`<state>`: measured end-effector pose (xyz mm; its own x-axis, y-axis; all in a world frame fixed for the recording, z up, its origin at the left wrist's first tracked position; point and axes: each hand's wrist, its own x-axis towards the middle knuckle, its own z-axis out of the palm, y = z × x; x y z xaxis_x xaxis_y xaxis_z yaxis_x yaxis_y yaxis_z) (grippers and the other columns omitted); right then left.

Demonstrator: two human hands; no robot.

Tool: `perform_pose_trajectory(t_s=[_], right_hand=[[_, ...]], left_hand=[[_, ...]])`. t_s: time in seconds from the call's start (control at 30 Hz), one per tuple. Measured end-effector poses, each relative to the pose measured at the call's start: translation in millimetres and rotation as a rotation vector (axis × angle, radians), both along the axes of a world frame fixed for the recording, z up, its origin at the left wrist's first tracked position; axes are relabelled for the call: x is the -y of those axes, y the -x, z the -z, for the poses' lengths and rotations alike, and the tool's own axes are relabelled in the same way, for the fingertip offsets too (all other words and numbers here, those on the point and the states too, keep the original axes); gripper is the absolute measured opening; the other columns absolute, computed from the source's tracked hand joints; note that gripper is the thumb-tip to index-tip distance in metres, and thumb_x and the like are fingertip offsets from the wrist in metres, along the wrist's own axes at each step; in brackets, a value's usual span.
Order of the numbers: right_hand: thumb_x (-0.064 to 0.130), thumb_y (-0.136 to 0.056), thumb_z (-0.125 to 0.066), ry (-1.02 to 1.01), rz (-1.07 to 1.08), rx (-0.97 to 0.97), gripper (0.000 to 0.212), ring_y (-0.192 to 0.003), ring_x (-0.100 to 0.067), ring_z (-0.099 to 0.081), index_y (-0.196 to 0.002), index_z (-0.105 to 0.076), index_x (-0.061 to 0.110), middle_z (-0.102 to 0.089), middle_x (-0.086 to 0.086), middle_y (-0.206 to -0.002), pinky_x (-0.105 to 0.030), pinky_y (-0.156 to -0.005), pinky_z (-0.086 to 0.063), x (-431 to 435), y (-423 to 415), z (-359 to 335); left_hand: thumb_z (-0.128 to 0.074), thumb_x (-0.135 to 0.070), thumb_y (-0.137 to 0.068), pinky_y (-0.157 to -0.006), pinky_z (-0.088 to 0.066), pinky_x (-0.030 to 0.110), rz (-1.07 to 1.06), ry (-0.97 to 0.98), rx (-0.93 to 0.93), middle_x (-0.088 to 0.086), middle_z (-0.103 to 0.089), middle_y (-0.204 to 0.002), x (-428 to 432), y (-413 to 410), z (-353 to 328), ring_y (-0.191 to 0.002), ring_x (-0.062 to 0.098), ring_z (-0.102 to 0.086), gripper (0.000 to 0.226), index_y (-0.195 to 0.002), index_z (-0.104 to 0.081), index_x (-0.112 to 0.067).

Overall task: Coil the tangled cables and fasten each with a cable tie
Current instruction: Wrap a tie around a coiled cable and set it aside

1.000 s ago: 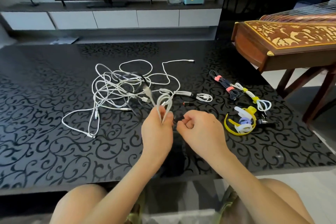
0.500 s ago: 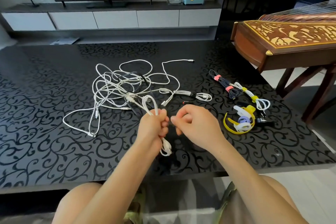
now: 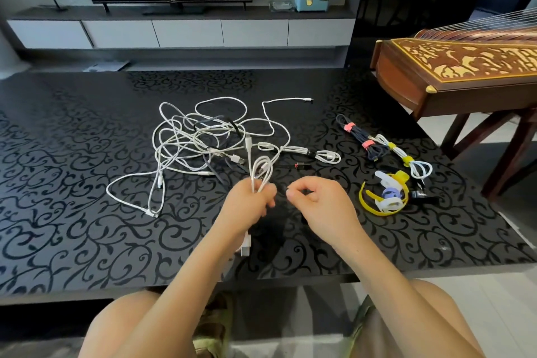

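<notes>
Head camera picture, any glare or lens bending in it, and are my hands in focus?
Head view: wide-angle bending bows the TV cabinet and the table edges; a pale sheen washes the glossy tabletop at its far left; the left hand, gripping the white cable loop, and the right hand look sharp; dark cables nearly vanish against the black top.

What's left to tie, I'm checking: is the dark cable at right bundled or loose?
Bundled: the dark cable lies folded tight with two pink ties wrapped round it.
</notes>
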<state>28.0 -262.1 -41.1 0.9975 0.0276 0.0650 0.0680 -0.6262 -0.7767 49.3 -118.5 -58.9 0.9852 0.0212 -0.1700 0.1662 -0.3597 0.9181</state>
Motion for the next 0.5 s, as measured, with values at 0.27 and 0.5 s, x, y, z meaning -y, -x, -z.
perform_pose_trajectory(t_s=[0.27, 0.5], right_hand=[[0.010, -0.091, -0.060, -0.631, -0.057, -0.115, 0.008, -0.042, 0.003, -0.050, -0.091, -0.068, 0.012, -0.056, 0.013, -0.044, -0.007, -0.045, -0.036, -3.3, 8.0, -13.1], [0.022, -0.088, -0.065, -0.476, 0.051, -0.055, 0.023, -0.040, 0.001, -0.046, -0.072, -0.069, 0.005, -0.051, 0.012, -0.038, -0.007, -0.047, -0.034, -14.6, 4.1, 2.7]], left_hand=[[-0.042, -0.014, -0.083, -0.042, -0.025, 0.020, 0.105, 0.239, -0.247, -0.002, -0.036, -0.054, 10.2, 5.8, -1.5, -0.045, 0.012, -0.032, 0.007, -0.076, -0.041, -0.016], [-0.042, -0.025, -0.081, -0.064, -0.034, 0.035, 0.126, 0.004, 0.007, -0.002, -0.046, -0.065, 9.1, 9.2, 7.4, -0.063, 0.017, -0.040, 0.016, -0.069, -0.041, -0.016]])
